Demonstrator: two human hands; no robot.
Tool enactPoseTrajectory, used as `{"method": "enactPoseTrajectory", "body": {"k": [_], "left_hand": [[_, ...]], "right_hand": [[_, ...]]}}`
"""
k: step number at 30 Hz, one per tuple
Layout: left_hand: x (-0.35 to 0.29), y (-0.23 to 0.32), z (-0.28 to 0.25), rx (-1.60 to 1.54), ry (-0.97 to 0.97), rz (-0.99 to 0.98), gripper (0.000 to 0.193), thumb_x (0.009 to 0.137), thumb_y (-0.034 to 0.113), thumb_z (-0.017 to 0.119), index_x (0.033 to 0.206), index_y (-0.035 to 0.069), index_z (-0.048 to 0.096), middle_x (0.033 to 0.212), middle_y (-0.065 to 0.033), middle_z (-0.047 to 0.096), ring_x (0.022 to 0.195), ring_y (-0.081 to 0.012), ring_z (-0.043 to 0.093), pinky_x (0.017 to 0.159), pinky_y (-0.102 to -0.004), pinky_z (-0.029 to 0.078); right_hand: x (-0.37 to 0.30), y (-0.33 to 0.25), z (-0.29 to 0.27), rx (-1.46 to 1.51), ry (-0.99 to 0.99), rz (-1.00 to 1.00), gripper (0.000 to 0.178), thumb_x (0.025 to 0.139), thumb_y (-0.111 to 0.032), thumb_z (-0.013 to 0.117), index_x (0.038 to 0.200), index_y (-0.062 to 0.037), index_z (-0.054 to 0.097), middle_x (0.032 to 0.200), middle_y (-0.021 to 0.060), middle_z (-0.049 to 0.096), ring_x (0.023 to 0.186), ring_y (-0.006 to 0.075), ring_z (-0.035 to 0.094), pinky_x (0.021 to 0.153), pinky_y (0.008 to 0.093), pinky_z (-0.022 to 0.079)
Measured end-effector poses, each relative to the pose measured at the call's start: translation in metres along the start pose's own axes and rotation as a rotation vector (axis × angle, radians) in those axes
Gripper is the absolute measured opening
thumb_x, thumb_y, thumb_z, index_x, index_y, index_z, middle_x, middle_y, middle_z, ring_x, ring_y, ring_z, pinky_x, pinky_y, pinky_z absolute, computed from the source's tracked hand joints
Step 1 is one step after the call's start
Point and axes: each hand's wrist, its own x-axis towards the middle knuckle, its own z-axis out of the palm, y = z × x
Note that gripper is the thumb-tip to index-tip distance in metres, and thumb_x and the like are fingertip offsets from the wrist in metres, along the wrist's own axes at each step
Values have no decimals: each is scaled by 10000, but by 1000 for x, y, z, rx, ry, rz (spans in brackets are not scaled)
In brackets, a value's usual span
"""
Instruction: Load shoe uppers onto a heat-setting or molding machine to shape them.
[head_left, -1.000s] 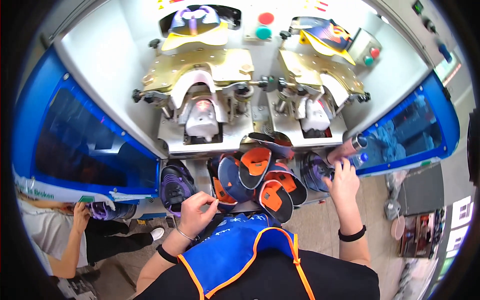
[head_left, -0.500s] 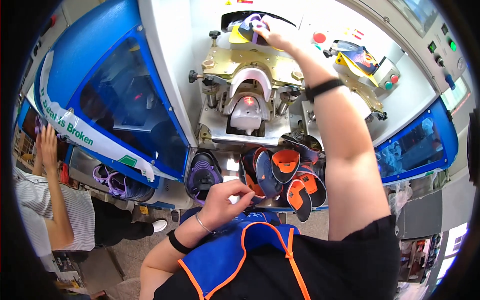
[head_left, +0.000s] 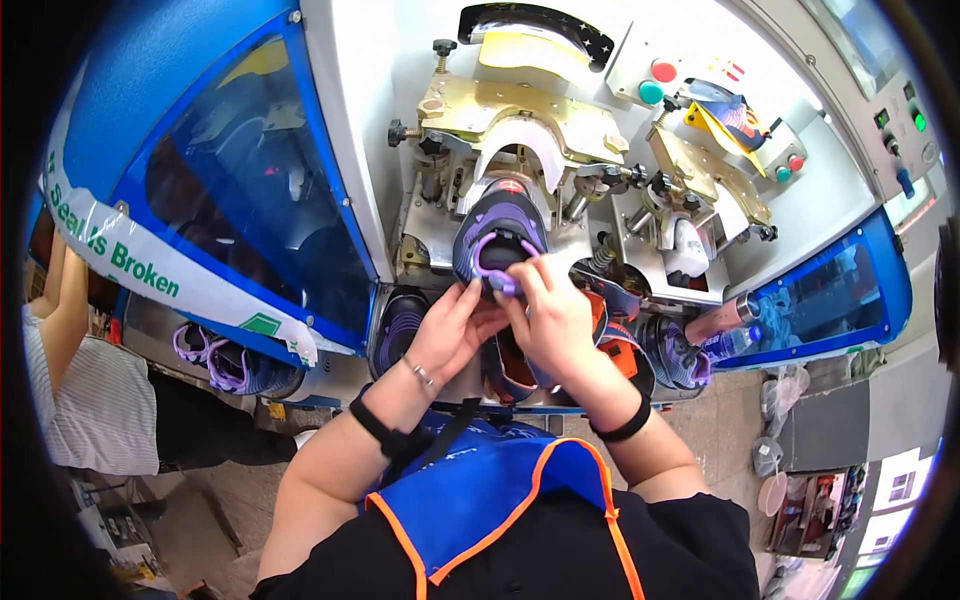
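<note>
Far left of the gold press (head_left: 525,112), we spot a pair of purple-trimmed shoes (head_left: 240,367) near a blue door (head_left: 255,190); below the press's left side sits a dark shoe (head_left: 401,325). Below it, orange-lined pieces (head_left: 622,358) crowd around and beneath our hands; to its lower right, another shoe (head_left: 676,352) and a pink bottle (head_left: 712,321). Just below the press, the purple-and-black shoe (head_left: 497,222) points its toe inward, fingertips at its near end: our left hand (head_left: 450,335) touches, pinch or not we can't tell; our right hand's (head_left: 552,315) fingers pinch its purple rim.
</note>
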Motion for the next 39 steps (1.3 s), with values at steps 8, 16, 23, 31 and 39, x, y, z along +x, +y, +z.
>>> {"method": "enactPoseTrajectory", "body": {"k": [8,16,23,31,39], "left_hand": [[39,0,12,-11,37,24,301,1021,290,458,1226,83,534,1150,-55,617,1035,-163,616,883,-336,528],[39,-3,13,-24,68,25,326,1023,309,448,1221,61,526,1151,-68,607,1054,-171,605,918,-332,515],[39,-6,18,-23,93,31,323,1023,306,453,1234,66,500,1145,-73,617,1025,-182,631,893,-332,527],[43,-6,11,9,102,33,324,1024,311,442,1206,56,522,1172,-86,599,1081,-187,596,957,-353,499],[38,-14,1,52,92,33,335,1005,337,485,1220,81,512,1137,-85,621,1026,-195,635,876,-314,535]], "right_hand": [[21,35,24,-41,21,77,413,781,-257,736,1168,-163,628,1395,182,429,1157,375,507,953,437,455],[26,32,23,-10,35,75,365,794,-243,721,1137,-147,641,1369,200,450,1160,383,507,958,442,453],[27,36,20,-15,31,55,353,798,-233,712,1132,-148,637,1354,206,465,1147,386,516,954,439,452],[27,40,26,-17,24,59,351,811,-268,696,1138,-158,633,1368,197,463,1144,369,523,944,447,449],[-2,42,5,50,72,49,463,795,-260,726,1212,-113,585,1356,200,480,1146,373,526,961,447,440]]}}
